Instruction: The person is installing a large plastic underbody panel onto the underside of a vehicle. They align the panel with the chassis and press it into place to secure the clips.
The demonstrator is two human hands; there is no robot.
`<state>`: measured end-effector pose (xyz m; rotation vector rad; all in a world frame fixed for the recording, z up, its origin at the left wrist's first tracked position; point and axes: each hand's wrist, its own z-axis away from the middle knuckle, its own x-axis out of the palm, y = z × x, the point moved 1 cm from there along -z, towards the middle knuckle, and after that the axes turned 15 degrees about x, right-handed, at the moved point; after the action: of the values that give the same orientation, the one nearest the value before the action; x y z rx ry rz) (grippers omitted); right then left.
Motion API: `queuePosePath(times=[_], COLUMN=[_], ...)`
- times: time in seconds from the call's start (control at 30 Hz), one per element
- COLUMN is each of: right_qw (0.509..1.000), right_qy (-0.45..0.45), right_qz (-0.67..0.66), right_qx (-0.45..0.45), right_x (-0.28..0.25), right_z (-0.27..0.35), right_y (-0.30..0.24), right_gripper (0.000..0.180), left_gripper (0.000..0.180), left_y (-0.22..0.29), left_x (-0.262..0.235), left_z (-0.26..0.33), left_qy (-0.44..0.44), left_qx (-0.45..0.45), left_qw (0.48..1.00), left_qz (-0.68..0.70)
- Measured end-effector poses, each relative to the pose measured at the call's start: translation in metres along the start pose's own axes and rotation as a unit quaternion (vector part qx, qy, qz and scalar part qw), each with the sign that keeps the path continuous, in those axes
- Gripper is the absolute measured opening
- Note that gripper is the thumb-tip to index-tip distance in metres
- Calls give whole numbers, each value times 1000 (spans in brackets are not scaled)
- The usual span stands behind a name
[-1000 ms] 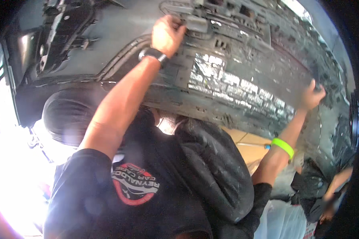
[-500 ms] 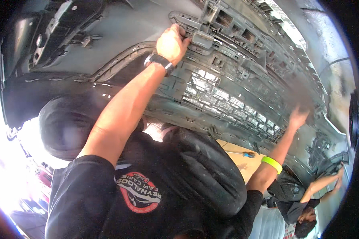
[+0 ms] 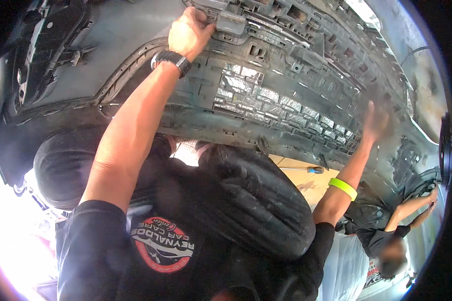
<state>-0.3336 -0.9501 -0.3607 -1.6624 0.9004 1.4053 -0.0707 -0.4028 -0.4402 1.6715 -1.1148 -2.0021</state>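
Observation:
The inner side of a dark plastic car bumper (image 3: pixel 165 113) stretches across the view above my lap, with ribs, slots and a grille (image 3: pixel 281 103) of small openings in its middle. My left hand (image 3: pixel 190 34), below a black wristwatch, has its fingers curled over a raised ridge of the bumper, beside a rectangular tab (image 3: pixel 230 23). Toward the bumper's right part, my right hand (image 3: pixel 375 123) is over the grille's end; its thumb points up, but the other fingers are smeared. A yellow-green band (image 3: pixel 343 189) circles my right forearm.
A screwdriver (image 3: pixel 315 170) with a blue and black handle lies on a tan surface (image 3: pixel 291 165) below the bumper. At the lower right a co-worker in dark clothes (image 3: pixel 374 241) has both hands (image 3: pixel 428 200) near the bumper's far right end.
The bumper and my left hand have shifted up and left in view, the hand keeping its place at the ridge. My right hand has risen, its thumb now upright.

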Motion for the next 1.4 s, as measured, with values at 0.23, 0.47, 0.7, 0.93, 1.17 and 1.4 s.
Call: queuePosePath(times=[0.23,0.47,0.7,0.93,1.17,1.4], right_qw=[999,975,879,879,908,903], right_qy=[-30,159,-225,-404,-369,-396], right_qz=[-9,101,-178,17,82,117], right_qx=[43,-118,-382,-251,-182,-120], right_x=[-2,-40,-54,40,43,52], right_z=[5,39,170,199,216,219], right_y=[-20,-71,-264,-343,-357,-356], right_gripper=[58,56,21,42,44,56], left_gripper=[40,39,34,35,47,57], left_y=[-29,-21,23,12,-2,15], left_x=[5,1,-19,-18,-21,-30], left_z=[0,-7,-13,-23,-31,-27], left_qy=[-16,-51,-71,-101,-182,-198], left_qx=[51,-7,-81,-63,-27,-10], left_qw=[998,998,994,993,982,980], left_qz=[-35,19,-24,-7,-35,-6])
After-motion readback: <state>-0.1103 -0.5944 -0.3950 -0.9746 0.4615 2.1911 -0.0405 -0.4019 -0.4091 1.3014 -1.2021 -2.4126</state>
